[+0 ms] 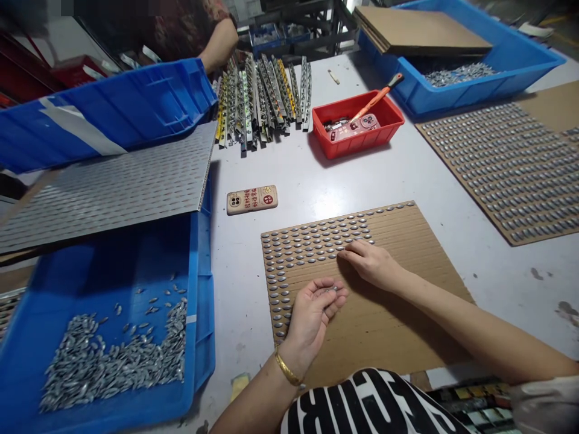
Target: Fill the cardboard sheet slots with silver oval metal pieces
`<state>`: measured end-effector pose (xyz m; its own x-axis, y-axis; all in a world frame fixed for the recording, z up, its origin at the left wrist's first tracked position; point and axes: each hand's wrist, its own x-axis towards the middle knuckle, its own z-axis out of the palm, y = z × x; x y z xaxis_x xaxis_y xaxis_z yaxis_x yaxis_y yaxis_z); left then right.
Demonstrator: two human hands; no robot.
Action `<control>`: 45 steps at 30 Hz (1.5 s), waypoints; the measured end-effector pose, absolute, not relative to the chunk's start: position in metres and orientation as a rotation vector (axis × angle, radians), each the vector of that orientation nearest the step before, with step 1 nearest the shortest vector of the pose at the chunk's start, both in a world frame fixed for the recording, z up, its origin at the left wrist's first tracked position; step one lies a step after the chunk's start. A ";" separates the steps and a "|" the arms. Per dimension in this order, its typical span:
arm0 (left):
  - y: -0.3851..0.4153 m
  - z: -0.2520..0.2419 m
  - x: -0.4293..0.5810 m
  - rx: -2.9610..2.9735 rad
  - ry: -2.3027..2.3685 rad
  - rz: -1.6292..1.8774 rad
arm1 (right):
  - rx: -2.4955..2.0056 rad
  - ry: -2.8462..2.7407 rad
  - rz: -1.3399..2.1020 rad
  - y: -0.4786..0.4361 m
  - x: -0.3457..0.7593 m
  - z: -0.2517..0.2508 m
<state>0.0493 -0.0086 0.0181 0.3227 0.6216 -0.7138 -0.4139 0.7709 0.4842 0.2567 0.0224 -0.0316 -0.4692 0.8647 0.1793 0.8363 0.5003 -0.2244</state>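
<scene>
A brown cardboard sheet [393, 325] lies in front of me. Small pointed-oval metal pieces [312, 242] stand in rows along its far and left sides. My left hand [312, 310] hovers over the sheet, palm up, its fingers curled round a few small metal pieces [333, 289]. At the near end of a row, my right hand [373, 263] reaches down with thumb and fingertips pinched together against the sheet. Whatever sits between those fingertips is hidden by them.
On the left, a blue bin [199, 337] holds many loose metal pieces, with a filled sheet [113, 187] across it. A phone [252, 199], a red tray [362, 140], metal strips [262, 102], another filled sheet [511, 163] and a blue bin [452, 99] lie beyond. A co-worker's arm [221, 45] shows behind.
</scene>
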 end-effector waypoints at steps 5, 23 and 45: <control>-0.008 0.015 0.048 0.218 1.003 0.737 | -1.438 -2.553 0.107 0.023 0.257 -0.030; -0.002 0.022 0.059 0.102 1.000 0.773 | -1.239 -2.155 0.722 -0.015 0.233 0.003; -0.016 0.024 0.050 0.218 1.019 0.694 | -1.577 -1.983 0.590 0.021 0.269 -0.029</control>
<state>0.0501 -0.0156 0.0236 0.3346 0.6232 -0.7068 -0.4290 0.7686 0.4746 0.2689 0.0214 -0.0291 -0.1750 0.9751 0.1364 0.7421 0.2217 -0.6326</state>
